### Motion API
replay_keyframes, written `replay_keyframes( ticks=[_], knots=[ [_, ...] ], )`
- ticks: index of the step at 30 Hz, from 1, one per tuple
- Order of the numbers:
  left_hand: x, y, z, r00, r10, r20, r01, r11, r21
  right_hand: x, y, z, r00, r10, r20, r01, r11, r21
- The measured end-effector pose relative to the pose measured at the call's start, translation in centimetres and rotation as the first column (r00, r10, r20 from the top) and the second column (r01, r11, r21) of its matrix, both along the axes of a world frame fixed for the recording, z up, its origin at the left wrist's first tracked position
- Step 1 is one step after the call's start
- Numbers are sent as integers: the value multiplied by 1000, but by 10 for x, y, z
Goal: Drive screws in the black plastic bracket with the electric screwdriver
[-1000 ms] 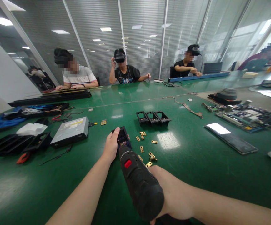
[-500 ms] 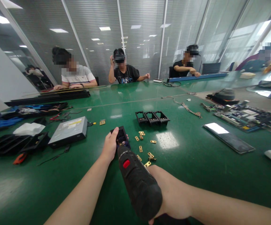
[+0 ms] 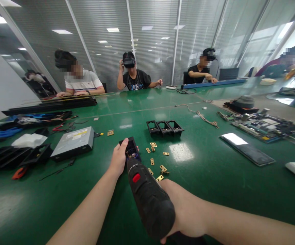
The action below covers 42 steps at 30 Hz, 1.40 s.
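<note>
My left hand (image 3: 118,157) grips a small black plastic frame (image 3: 132,144) by its left side, thumb along the rim. My right hand (image 3: 179,207) is wrapped round the grip of a black cordless drill (image 3: 149,197) with a red switch on top. The drill's front end points into the lower part of the frame; its tip is hidden behind the drill body. Small metal pieces show inside the frame. Right of it lie several loose brass plates (image 3: 151,161) with holes. Beyond them stand three joined black frames (image 3: 164,127).
A silver disc drive (image 3: 73,142) and black plastic parts (image 3: 5,158) lie to the left, with an orange-handled tool (image 3: 19,173). On the right are a phone (image 3: 246,149), a circuit board (image 3: 267,126) and a cord (image 3: 200,115). Several people sit across the green table (image 3: 213,190).
The view has shifted very slightly. Both hands, the frame and the drill keep almost the same positions.
</note>
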<state>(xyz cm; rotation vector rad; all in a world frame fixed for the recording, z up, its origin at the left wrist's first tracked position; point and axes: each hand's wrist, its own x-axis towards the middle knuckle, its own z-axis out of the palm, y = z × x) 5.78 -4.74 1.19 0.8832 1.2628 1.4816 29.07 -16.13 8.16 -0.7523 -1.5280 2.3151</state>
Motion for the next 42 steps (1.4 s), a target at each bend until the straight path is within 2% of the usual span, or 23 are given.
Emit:
replay_keyframes(
  ticks=[12, 21, 30, 37, 42],
  knots=[
    [0, 1, 0, 1000, 8, 2, -7, 1000, -9, 0, 0, -3, 1000, -22, 3, 22, 999, 34],
    [1, 0, 0, 1000, 6, -6, -6, 1000, 9, 0, 0, -1, 1000, -6, 20, 6, 1000, -14],
    [1, -1, 1, 1000, 4, -16, -4, 1000, 15, 1, -1, -1, 1000, -3, -1, 3, 999, 37],
    [2, -1, 2, 1000, 3, -15, -3, 1000, 17, 1, -1, -1, 1000, 4, 20, -4, 1000, 5],
    [2, -1, 1, 1000, 8, 2, -8, 1000, 16, 0, -1, -2, 1000, -6, -5, 7, 1000, 29]
  ],
)
